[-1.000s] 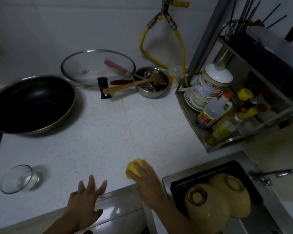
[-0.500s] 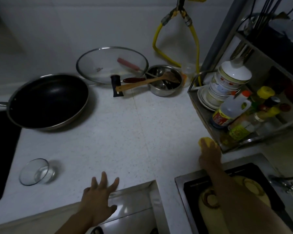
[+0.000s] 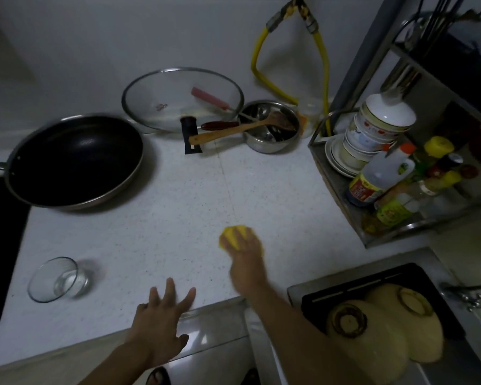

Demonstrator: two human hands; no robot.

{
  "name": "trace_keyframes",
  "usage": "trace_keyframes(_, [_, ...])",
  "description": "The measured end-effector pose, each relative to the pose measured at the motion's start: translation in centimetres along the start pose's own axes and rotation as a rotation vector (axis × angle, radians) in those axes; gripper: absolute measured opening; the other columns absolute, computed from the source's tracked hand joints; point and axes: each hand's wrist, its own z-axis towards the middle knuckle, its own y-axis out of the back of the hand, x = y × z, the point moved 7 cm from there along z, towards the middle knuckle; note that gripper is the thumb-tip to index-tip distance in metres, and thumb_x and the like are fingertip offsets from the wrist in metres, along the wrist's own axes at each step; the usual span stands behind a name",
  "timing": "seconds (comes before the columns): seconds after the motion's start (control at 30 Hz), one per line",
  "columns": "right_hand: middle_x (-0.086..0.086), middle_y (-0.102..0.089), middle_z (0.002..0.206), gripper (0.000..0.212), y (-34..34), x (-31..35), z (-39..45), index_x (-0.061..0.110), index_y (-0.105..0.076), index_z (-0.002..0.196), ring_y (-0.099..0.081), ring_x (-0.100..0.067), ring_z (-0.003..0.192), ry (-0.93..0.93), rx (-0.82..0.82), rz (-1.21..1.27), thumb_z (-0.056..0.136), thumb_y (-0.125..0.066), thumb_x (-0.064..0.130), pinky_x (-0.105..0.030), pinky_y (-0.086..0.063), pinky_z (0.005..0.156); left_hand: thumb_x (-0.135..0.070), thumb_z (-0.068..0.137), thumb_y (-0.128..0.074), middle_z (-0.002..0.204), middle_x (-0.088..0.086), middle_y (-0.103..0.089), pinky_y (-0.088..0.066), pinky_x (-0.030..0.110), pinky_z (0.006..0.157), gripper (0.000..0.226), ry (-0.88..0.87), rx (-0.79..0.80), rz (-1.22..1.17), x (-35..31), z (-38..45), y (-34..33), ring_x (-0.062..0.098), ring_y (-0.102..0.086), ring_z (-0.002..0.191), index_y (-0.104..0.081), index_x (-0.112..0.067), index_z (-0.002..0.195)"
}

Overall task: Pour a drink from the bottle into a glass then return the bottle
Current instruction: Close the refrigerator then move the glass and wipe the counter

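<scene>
Well left of the right hand's grip [image 3: 243, 245] — the glass [image 3: 56, 279].

Kitchen corner, dim light. White speckled countertop [image 3: 178, 207] with a thin seam running near to far. Plain pale wall [image 3: 95, 37] behind. Yellow gas hose [image 3: 257, 54] looped on the far wall. Black hob [image 3: 0, 245] at left edge. Steel sink [image 3: 439, 262] near right. Metal rack [image 3: 372, 234] on the right.

The right hand [image 3: 245, 247] hides most of the yellow cloth [image 3: 235, 232], perhaps a sponge; motion blurs both.
</scene>
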Motion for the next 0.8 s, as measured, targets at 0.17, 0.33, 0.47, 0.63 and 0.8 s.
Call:
trace_keyframes(0.17, [-0.013,-0.047,0.149,0.079,-0.3,0.8,-2.8,0.026,-0.05,0.138,-0.036,-0.045,0.138,0.367,0.12,-0.072,0.068,-0.064,-0.009,-0.059,-0.024,0.11,-0.059,0.084,-0.05,0.164,0.011,0.014,-0.035,0.048,0.11,0.09,0.012,0.006,-0.011,0.0,0.0,0.1,0.047,-0.004,0.148,0.005,-0.043,0.153])
trace_keyframes(0.33, [0.009,-0.024,0.159,0.076,3.3,-7.7,-5.4,0.055,-0.031,0.142,-0.02,-0.026,0.147,0.161,-0.021,-0.143,0.091,-0.036,-0.001,-0.049,-0.024,0.119,-0.06,0.085,-0.051,0.164,0.011,0.013,-0.036,0.047,0.112,0.09,0.015,-0.001,-0.025,-0.2,-0.2,0.4,0.046,-0.005,0.148,0.004,-0.042,0.154])
trace_keyframes(0.47, [-0.024,-0.055,0.137,0.063,6.7,-14.7,-7.1,0.027,-0.048,0.137,-0.05,-0.055,0.123,-0.174,-0.002,-0.178,0.082,-0.029,0.003,-0.064,-0.047,0.096,-0.059,0.085,-0.051,0.164,0.011,0.013,-0.036,0.048,0.111,0.09,0.007,0.001,-0.038,-0.1,-0.3,0.4,0.047,-0.003,0.148,0.003,-0.041,0.154])
trace_keyframes(0.63, [-0.031,-0.064,0.12,0.057,5.5,-16.1,-6.7,0.007,-0.068,0.121,-0.059,-0.06,0.105,-0.43,0.088,-0.207,0.067,-0.052,-0.004,-0.067,-0.052,0.083,-0.059,0.083,-0.052,0.164,0.012,0.012,-0.037,0.048,0.11,0.091,0.016,-0.013,-0.032,-0.1,-0.3,0.2,0.049,-0.005,0.147,0.002,-0.041,0.154])
trace_keyframes(0.8, [-0.027,-0.066,0.118,0.093,3.6,-12.4,-8.2,0.014,-0.05,0.128,-0.061,-0.06,0.101,-0.347,0.12,-0.163,0.045,-0.092,0.006,-0.065,-0.054,0.075,-0.059,0.083,-0.054,0.165,0.013,0.013,-0.036,0.049,0.112,0.092,0.012,0.043,-0.067,-0.1,-0.5,0.7,0.05,-0.002,0.147,0.0,-0.04,0.155])
